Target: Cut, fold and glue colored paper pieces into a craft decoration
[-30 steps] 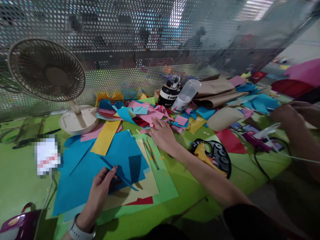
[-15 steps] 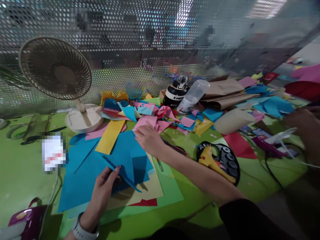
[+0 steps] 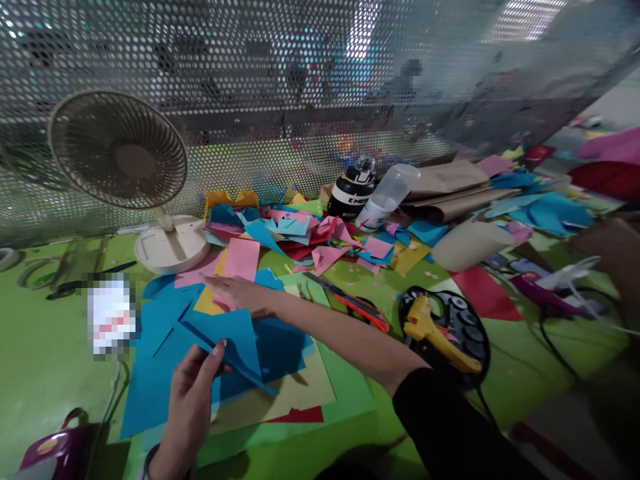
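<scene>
My left hand (image 3: 190, 393) pinches the near corner of a blue paper piece (image 3: 233, 337) and lifts it off the large blue sheet (image 3: 150, 373) below. My right hand (image 3: 239, 293) reaches left across the sheets, fingers stretched long, with a pink paper (image 3: 241, 259) held at its far edge above a yellow strip (image 3: 205, 301). Under the blue sheets lie a cream sheet (image 3: 295, 393) and a green sheet (image 3: 350, 393).
A desk fan (image 3: 120, 150) stands at the back left. A heap of coloured scraps (image 3: 300, 230), a black bottle (image 3: 353, 190) and a clear cup (image 3: 387, 190) sit behind. An orange-handled cutter (image 3: 357, 303) and a yellow glue gun (image 3: 435, 333) lie to the right. Another person's arm (image 3: 617, 250) is at far right.
My right hand drew the pink paper out of the scrap heap and swung it left over the yellow strip. My left hand raised the blue piece higher.
</scene>
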`<state>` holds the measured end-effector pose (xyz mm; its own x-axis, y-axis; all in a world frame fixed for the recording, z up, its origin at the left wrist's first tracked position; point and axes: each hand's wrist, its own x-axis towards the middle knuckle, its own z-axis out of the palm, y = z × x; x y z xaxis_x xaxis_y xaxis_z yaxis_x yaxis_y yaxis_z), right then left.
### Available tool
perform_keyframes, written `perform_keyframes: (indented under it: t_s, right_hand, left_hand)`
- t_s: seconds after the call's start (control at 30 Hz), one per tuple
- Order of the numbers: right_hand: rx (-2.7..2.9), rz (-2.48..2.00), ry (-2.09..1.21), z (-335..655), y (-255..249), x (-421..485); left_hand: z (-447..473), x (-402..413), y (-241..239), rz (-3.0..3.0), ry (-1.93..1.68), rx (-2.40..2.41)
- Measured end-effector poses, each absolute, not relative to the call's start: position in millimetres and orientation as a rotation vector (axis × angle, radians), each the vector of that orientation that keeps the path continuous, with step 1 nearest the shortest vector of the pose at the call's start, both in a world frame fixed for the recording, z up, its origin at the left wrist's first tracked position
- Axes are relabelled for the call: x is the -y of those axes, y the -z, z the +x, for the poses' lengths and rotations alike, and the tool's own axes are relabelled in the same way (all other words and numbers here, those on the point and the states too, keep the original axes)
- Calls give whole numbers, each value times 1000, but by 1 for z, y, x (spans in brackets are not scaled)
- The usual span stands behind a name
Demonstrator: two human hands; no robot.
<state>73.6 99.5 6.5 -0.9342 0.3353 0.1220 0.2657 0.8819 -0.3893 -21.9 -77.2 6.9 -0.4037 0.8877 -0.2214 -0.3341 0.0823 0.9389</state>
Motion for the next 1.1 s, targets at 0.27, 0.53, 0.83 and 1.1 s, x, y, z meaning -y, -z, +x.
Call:
perform_keyframes:
  t_s: [0.27, 0.53, 0.83, 1.1]
  right_hand:
    - [3010, -652, -60, 109, -6, -119]
    - [3008, -675, 72, 81, 16, -136]
    - [2809, -612, 175, 62, 11, -132]
    - [2828, -618, 53, 73, 12, -119]
  left_hand:
    - [-21, 76, -2, 598, -1491, -1359]
    - [-21, 73, 0, 643, -1402, -1401]
    - [-19, 70, 4, 696, -1345, -1425]
    - [-14, 71, -2, 706, -1314, -1417]
